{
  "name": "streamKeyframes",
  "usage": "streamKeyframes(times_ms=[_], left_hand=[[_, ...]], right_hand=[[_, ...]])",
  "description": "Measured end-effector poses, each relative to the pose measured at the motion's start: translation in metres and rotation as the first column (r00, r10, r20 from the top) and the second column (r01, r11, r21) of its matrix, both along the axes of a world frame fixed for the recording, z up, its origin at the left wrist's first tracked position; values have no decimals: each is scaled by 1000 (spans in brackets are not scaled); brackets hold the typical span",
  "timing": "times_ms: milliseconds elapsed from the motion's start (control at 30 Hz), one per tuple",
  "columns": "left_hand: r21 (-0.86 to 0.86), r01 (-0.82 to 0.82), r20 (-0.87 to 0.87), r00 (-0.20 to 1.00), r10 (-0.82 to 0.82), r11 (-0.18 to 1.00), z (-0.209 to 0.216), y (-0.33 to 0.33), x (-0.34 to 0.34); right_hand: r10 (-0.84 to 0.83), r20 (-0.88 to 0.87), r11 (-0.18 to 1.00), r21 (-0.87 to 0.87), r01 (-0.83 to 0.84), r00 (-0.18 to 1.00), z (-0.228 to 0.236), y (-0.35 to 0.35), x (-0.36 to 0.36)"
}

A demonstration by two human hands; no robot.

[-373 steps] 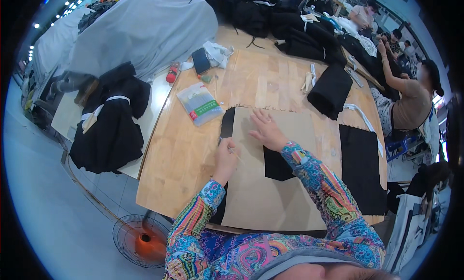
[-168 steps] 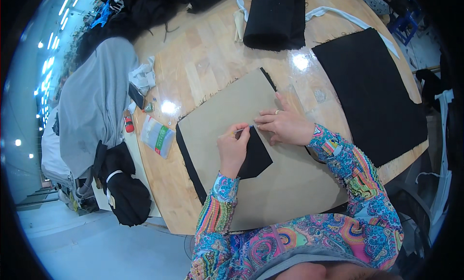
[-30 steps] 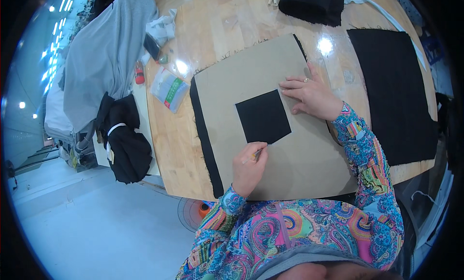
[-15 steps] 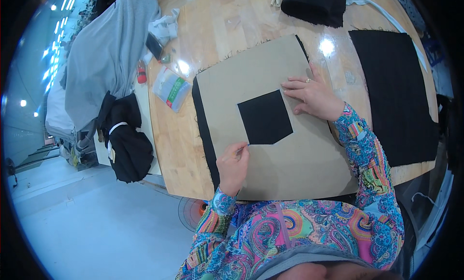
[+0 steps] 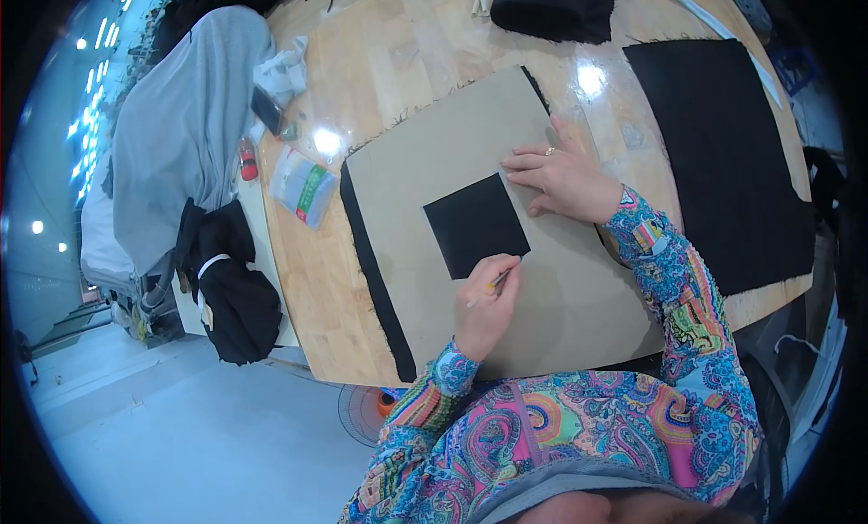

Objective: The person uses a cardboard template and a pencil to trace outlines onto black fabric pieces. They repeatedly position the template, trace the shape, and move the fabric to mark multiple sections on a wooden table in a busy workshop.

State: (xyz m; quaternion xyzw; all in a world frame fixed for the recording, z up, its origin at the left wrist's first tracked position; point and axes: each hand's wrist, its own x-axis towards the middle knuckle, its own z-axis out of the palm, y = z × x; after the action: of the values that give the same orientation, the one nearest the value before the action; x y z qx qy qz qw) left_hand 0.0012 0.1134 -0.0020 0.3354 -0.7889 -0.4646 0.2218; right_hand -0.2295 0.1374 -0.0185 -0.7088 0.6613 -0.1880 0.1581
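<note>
A large tan card template [image 5: 579, 298] lies on black cloth [image 5: 372, 289], whose frayed edges stick out along the left and top. In its middle is a dark pocket-shaped area [image 5: 475, 218], which looks like a cutout showing black cloth. My left hand [image 5: 485, 307] pinches a slim pen [image 5: 499, 278], its tip at the lower right corner of that dark shape; the hand hides part of the lower edge. My right hand [image 5: 565, 182] rests flat on the card, fingers spread, just right of the shape's upper corner.
Another black cloth panel [image 5: 728, 162] lies on the wooden table [image 5: 316, 280] at right. A folded black cloth [image 5: 553, 9] is at the back. A plastic packet [image 5: 303, 188], a phone [image 5: 267, 110] and a red object [image 5: 248, 160] sit at left, beside grey cloth [image 5: 181, 126].
My left hand has moved right with the pen, from the dark shape's lower left corner to its lower right. My right hand stays on the card. The whole view has shifted slightly.
</note>
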Motion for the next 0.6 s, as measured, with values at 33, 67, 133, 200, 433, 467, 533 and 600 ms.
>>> streamKeyframes(times_ms=[33, 67, 133, 200, 433, 467, 533, 600], left_hand=[[-24, 13, -1, 1000, -13, 1000, 0, 0, -4], [-48, 25, -2, 1000, -25, 999, 0, 0, -7], [-66, 37, 2, 999, -37, 997, -1, 1, -10], [-53, 35, 11, 999, -35, 998, -1, 1, -10], [-62, 65, 48, 997, -62, 996, 3, 1, -14], [-68, 60, 51, 997, -57, 996, 4, 1, -14], [-73, 57, 64, 997, -52, 996, 4, 0, -12], [-71, 61, 85, 995, -55, 996, 5, 0, -6]], right_hand=[[-2, -3, 1000, -1, 2, 1000, 0, 1, -1], [-12, -9, 1000, -9, 12, 1000, -1, 2, -2], [-23, -15, 999, -31, 23, 1000, -4, 3, -1], [-20, -9, 1000, -23, 20, 1000, -4, 2, 0], [-26, -4, 999, -36, 25, 1000, -3, 2, 0], [-16, -9, 1000, -7, 16, 1000, -2, 2, 0], [2, -19, 999, 50, -1, 1000, 2, 2, -1], [4, -22, 998, 56, -2, 1000, 2, 2, -1]])
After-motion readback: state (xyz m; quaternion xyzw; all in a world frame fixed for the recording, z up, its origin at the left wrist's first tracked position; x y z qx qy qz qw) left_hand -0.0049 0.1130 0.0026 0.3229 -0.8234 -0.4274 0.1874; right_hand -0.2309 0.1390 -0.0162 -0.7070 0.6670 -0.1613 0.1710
